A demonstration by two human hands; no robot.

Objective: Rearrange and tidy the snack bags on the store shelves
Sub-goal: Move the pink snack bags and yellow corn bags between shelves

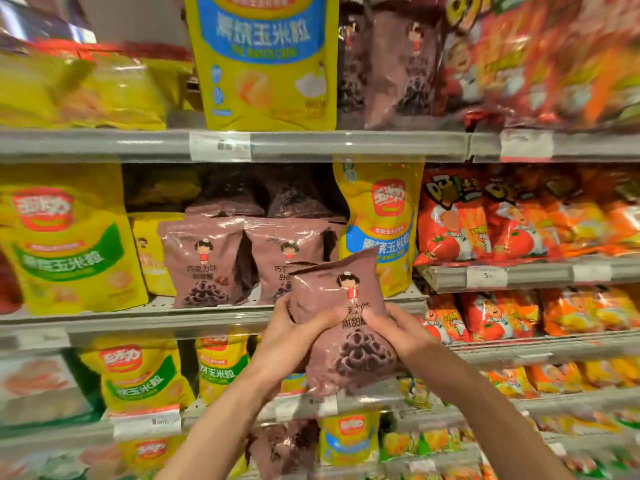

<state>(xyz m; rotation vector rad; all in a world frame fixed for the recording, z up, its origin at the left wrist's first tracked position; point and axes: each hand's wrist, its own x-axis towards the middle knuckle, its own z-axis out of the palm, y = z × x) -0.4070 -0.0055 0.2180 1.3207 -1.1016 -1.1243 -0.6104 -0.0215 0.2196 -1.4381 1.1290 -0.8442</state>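
A brown snack bag with a cartoon girl and dark ring snacks printed on it is held upright in front of the middle shelf. My left hand grips its left side and my right hand grips its right side, thumbs on the front. Behind it on that shelf stand two matching brown bags, one on the left and one on the right, with more of them stacked behind.
Yellow corn bags with green labels fill the shelf's left. A yellow bag with a blue label stands to the right, and another on the shelf above. Red-orange tomato snack bags fill the right-hand shelves. Lower shelves hold more bags.
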